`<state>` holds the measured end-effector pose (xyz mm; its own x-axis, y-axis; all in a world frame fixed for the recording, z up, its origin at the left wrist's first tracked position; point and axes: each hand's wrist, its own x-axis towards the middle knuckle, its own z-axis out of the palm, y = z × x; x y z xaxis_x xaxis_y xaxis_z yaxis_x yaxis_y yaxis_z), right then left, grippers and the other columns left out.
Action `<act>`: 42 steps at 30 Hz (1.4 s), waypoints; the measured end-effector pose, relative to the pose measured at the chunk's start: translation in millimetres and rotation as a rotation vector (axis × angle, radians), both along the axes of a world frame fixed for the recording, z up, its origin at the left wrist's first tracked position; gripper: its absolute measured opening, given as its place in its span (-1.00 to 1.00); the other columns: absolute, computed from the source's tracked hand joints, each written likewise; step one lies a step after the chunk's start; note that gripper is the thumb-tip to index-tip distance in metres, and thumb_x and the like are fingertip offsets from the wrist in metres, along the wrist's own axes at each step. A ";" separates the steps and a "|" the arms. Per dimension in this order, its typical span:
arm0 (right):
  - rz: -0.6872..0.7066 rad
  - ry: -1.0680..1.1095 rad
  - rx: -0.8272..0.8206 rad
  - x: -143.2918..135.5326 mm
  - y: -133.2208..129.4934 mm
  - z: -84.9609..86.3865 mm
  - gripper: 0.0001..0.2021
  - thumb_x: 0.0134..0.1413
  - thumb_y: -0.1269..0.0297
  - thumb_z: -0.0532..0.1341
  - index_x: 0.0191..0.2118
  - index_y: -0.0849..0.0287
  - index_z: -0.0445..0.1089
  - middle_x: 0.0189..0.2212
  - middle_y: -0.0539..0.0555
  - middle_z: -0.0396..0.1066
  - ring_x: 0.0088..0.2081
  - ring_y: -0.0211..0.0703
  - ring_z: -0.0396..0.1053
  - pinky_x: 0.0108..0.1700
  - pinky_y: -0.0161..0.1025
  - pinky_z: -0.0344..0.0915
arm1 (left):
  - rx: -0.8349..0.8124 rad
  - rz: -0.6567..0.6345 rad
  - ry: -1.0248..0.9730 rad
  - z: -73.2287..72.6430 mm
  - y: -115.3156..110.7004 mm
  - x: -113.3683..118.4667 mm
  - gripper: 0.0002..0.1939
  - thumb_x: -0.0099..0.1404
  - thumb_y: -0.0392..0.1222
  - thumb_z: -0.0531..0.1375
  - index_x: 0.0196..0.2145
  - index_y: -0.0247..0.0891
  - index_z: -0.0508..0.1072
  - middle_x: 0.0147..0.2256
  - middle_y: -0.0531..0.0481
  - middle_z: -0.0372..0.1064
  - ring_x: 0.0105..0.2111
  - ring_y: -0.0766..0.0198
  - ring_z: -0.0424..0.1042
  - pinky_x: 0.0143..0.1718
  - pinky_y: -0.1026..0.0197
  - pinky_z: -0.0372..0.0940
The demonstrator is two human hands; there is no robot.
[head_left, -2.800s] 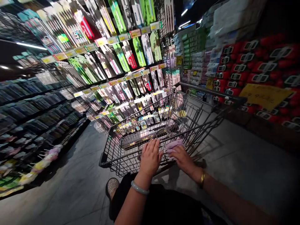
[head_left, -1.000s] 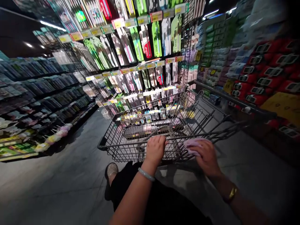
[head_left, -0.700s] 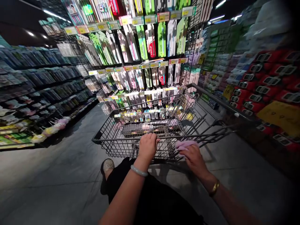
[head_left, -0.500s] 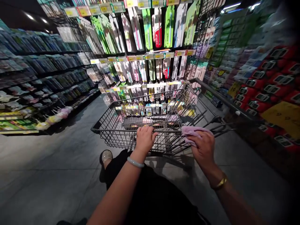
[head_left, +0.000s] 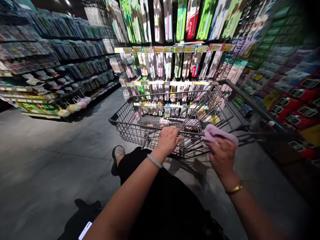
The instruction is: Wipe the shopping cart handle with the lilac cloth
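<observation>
My right hand [head_left: 223,155] has a lilac cloth [head_left: 212,131] bunched in it, fingers bent round and closed on the fabric; thumb side partly hidden. Cloth is at the near top rail [head_left: 192,133] of the wire shopping cart [head_left: 114,119], held so fabric, not bare fingers, meets the metal, as I read it. Whether it wraps under the rail: can't tell.

My left hand [head_left: 168,141] sits on the same rail, left of the cloth and apart from it. Fingers together, curled over the top, thumb sticking out toward the cloth. Underside hidden, so can't tell how tight. Looks like a steadying hold, probably because a cart on wheels would roll under one-sided pressure.

Pale bangle [head_left: 154,161] on my left wrist, gold bracelet [head_left: 235,189] on my right; both clear of the rail.

Cart stands side-on across my front, handlebar [head_left: 246,97] off to my right, so the long rail is within reach of both hands. My glittery shoe [head_left: 119,151] is on the floor, near side.

Beyond the cart: packaged toothbrushes [head_left: 181,20] hung upright in rows, fronts outward, presumably for easy viewing, price-tag strip [head_left: 162,49] beneath. Stocked shelves [head_left: 75,50] left; red packs [head_left: 305,96] stacked right, blurry.
</observation>
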<state>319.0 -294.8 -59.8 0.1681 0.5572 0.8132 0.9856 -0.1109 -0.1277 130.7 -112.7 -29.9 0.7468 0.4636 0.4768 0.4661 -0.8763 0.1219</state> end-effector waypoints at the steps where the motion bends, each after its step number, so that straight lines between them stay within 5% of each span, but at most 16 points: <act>1: 0.041 0.001 -0.046 -5.0 1.3 -7.5 -0.75 0.10 0.51 0.18 -0.22 0.06 0.55 -0.14 0.12 0.45 -0.03 0.04 0.30 0.08 0.04 0.23 | -0.005 -0.001 -0.001 0.3 -0.4 -0.4 -0.59 0.47 0.11 -0.02 -0.03 -0.23 0.40 -0.13 -0.13 0.39 -0.10 0.06 0.30 0.00 0.05 0.14; 5: 0.170 0.071 -0.115 -16.9 -0.8 -12.9 -0.73 0.07 0.52 0.15 -0.25 0.03 0.53 -0.18 0.08 0.44 -0.07 0.00 0.32 0.04 0.04 0.24 | -0.014 0.017 -0.031 -0.8 -1.7 -1.5 -0.62 0.47 0.11 -0.01 -0.05 -0.22 0.40 -0.12 -0.12 0.39 -0.09 0.08 0.29 0.02 0.06 0.11; 11: 0.002 0.021 0.040 -2.5 -0.1 20.1 -0.78 0.06 0.48 0.22 -0.23 0.08 0.55 -0.05 0.15 0.41 0.08 0.14 0.26 0.15 0.11 0.17 | -0.036 0.045 -0.027 6.9 -0.8 1.9 -0.59 0.49 0.10 -0.05 -0.12 -0.21 0.45 -0.24 -0.07 0.41 -0.17 0.11 0.31 -0.09 0.08 0.11; 14: 0.069 0.026 -0.042 -9.7 9.2 9.1 -0.74 0.05 0.53 0.18 -0.27 0.08 0.55 -0.09 0.15 0.44 0.04 0.11 0.29 0.12 0.09 0.18 | -0.085 0.098 -0.025 14.7 -6.8 12.0 -0.57 0.48 0.15 -0.04 -0.05 -0.12 0.49 -0.31 -0.05 0.42 -0.22 0.10 0.32 -0.16 0.07 0.10; 18: 0.231 0.089 -0.158 -21.7 19.3 -1.9 -0.71 0.04 0.52 0.13 -0.23 0.06 0.52 -0.08 0.12 0.43 -0.02 0.07 0.31 0.01 0.05 0.20 | -0.136 0.232 -0.111 14.4 -17.2 24.1 -0.55 0.49 0.11 -0.03 -0.25 -0.14 0.56 -0.23 -0.10 0.43 -0.13 0.09 0.31 -0.07 0.02 0.08; 27: 0.253 -0.052 -0.208 -27.7 29.9 -24.4 -0.69 0.14 0.53 0.09 -0.13 0.07 0.50 -0.01 0.18 0.44 -0.02 0.05 0.39 -0.04 -0.04 0.26 | -0.094 0.112 -0.114 4.0 -13.0 11.3 -0.66 0.49 0.05 -0.01 -0.19 -0.12 0.49 -0.27 -0.03 0.41 -0.17 0.13 0.29 -0.08 0.03 0.05; 33: 0.303 0.062 -0.111 -36.2 37.0 -9.3 -0.75 0.09 0.43 0.19 -0.14 0.04 0.51 -0.04 0.14 0.42 0.08 0.15 0.33 0.10 0.10 0.21 | -0.095 0.097 -0.110 2.8 -15.5 8.8 -0.64 0.50 0.07 -0.04 -0.17 -0.12 0.48 -0.25 -0.03 0.40 -0.15 0.11 0.27 -0.08 0.02 0.06; 39: 0.467 0.011 -0.286 -49.2 48.1 -38.2 -0.64 0.07 0.55 0.08 -0.15 0.06 0.52 -0.07 0.14 0.48 -0.03 0.03 0.42 -0.06 -0.06 0.33 | -0.089 0.092 -0.110 0.1 -14.5 4.2 -0.66 0.48 0.06 0.00 -0.12 -0.13 0.48 -0.22 -0.02 0.41 -0.14 0.11 0.27 -0.05 0.02 0.05; 42: 0.460 0.077 -0.237 -48.7 39.0 -17.8 -0.70 0.09 0.49 0.13 -0.15 0.04 0.52 -0.09 0.11 0.47 -0.01 0.06 0.40 -0.03 0.00 0.29 | -0.094 0.080 -0.103 -1.2 -13.7 2.6 -0.66 0.48 0.08 0.00 -0.10 -0.12 0.48 -0.21 -0.02 0.41 -0.13 0.12 0.27 -0.04 0.02 0.05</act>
<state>270.3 -255.8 -77.6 -0.0831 0.7546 0.6509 0.9278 0.2969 -0.2258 133.3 -126.4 -31.1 0.6551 0.5657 0.5008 0.5145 -0.8195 0.2526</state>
